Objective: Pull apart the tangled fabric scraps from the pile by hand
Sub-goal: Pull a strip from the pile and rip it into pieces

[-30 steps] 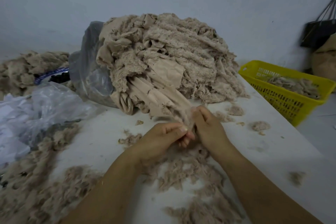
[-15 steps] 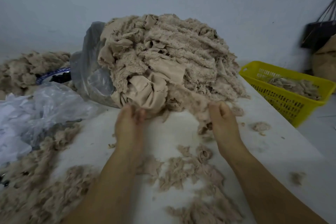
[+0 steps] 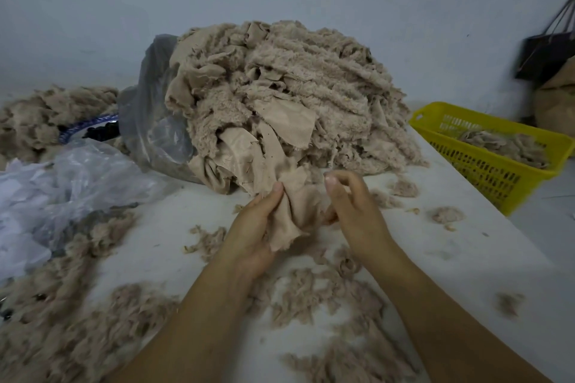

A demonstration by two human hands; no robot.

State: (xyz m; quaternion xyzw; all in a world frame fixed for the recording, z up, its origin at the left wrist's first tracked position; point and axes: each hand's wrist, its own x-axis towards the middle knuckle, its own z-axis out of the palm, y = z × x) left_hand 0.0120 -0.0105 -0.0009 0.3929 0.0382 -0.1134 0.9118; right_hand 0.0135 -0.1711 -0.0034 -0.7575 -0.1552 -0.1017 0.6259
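Note:
A big pile of beige fabric scraps [image 3: 298, 96] spills out of a grey plastic bag [image 3: 155, 109] at the back of the white table [image 3: 466, 258]. In front of the pile, my left hand [image 3: 258, 227] grips a smooth beige scrap [image 3: 295, 211] that still trails up into the pile. My right hand [image 3: 351, 205] holds the scrap's right side, fingers curled, thumb raised. Torn fluff [image 3: 326, 298] lies on the table below both hands.
A yellow plastic basket [image 3: 485, 168] with some fluff stands at the table's right edge. Crumpled clear plastic [image 3: 62, 183] and heaps of fluff [image 3: 62, 320] cover the left side. A dark bag [image 3: 547, 53] hangs at the far right wall.
Both hands were apart at the pile's foot half a second ago. They have come together nearer me, drawing a smooth scrap out of the pile.

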